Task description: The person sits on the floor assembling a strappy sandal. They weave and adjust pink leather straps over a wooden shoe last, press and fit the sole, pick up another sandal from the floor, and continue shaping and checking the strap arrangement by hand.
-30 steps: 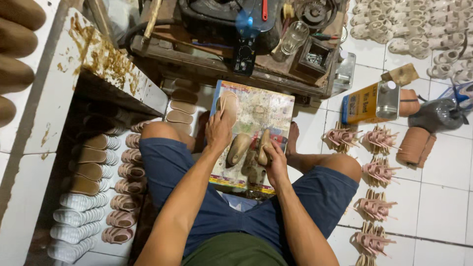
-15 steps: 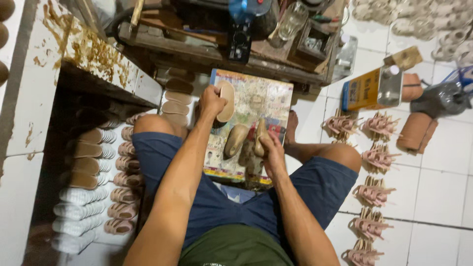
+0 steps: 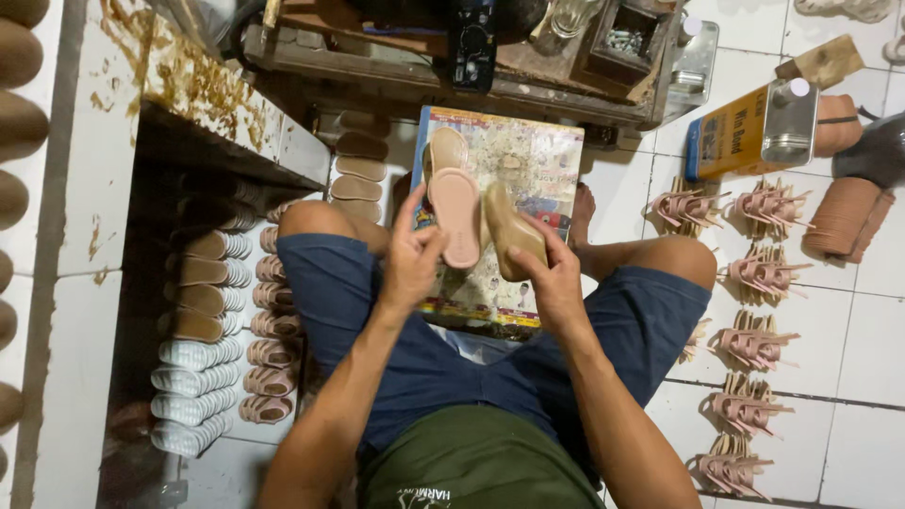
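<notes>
A flat pink shoe insole (image 3: pixel 455 215) is pinched in the left hand (image 3: pixel 412 264), and a tan shoe sole (image 3: pixel 514 231) is gripped above the right hand (image 3: pixel 556 281).

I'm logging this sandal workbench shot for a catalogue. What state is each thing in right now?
left hand: raised, fingers gripping the pink insole.
pink insole: held upright over the board.
right hand: closed around the tan sole.
tan sole: held tilted on edge beside the insole.
printed board: lying flat across the lap.
strap bundles: laid in rows on the floor tiles.
glue can: lying on its side.
</notes>
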